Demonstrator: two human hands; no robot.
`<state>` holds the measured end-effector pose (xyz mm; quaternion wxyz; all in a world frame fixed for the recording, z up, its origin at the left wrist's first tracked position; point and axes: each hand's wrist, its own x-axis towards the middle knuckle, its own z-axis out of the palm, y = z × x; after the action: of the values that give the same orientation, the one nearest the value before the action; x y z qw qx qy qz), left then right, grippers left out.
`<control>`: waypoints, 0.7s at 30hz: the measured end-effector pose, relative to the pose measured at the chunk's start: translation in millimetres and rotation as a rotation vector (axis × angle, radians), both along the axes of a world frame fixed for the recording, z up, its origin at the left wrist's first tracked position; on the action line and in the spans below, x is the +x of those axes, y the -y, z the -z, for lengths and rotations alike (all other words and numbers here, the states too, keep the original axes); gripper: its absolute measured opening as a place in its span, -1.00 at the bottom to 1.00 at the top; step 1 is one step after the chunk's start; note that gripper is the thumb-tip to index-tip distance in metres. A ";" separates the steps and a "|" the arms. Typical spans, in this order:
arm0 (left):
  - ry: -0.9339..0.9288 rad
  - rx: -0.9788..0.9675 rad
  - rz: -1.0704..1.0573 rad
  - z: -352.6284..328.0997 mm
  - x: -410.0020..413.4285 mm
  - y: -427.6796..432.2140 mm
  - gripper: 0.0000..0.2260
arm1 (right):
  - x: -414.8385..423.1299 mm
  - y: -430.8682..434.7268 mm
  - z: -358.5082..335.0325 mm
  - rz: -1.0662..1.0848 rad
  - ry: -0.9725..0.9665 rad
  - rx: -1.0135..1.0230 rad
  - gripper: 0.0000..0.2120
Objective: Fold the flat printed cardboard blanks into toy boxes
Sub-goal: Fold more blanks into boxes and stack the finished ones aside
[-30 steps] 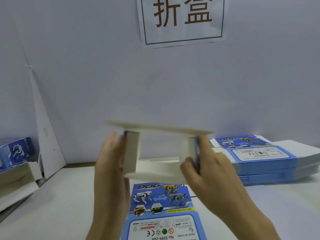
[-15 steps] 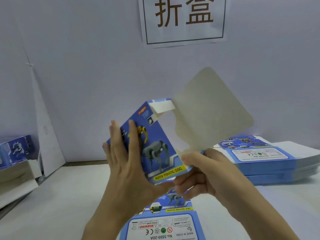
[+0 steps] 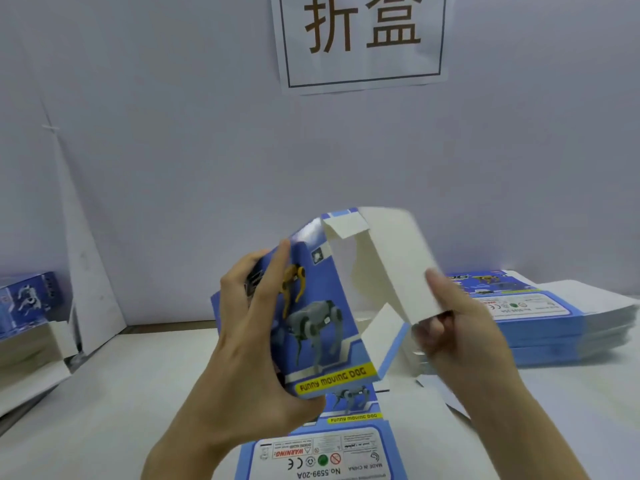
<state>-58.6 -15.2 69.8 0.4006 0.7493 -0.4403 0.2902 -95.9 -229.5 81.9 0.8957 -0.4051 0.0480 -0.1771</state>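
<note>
Half-formed blue printed cardboard box [image 3: 322, 327] is held up at frame centre above the white table [image 3: 104, 393], dog-print face toward camera. Left hand [image 3: 256, 344] grips its left side: fingers laid over the printed face, thumb under the lower edge. Right hand [image 3: 460, 337] pinches the large white cardboard flap [image 3: 391, 258] at centre right, thumb on top, fingers beneath; blurred. A flat blue printed blank [image 3: 325, 452] lies on the table at bottom centre. Stack of flat blue-and-white blanks [image 3: 554, 323] at the right edge; folded blue boxes [image 3: 27, 299] at far left.
</note>
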 end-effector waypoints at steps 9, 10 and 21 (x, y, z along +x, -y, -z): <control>-0.026 -0.010 -0.119 -10.6 2.1 -0.1 0.19 | 1.4 -17.8 8.0 -0.550 -0.183 0.280 -0.72; 0.042 0.033 -0.119 -6.1 3.2 -7.0 0.19 | 3.0 -13.1 5.3 -0.412 -0.179 0.185 -0.78; -0.022 -0.043 -0.060 -6.9 -8.4 2.0 0.03 | 6.0 -9.3 9.0 0.045 -0.019 0.109 -0.92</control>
<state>-67.0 -17.2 76.7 0.4126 0.7565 -0.4070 0.3030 -89.9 -220.3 72.9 0.9116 -0.3564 0.0749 -0.1904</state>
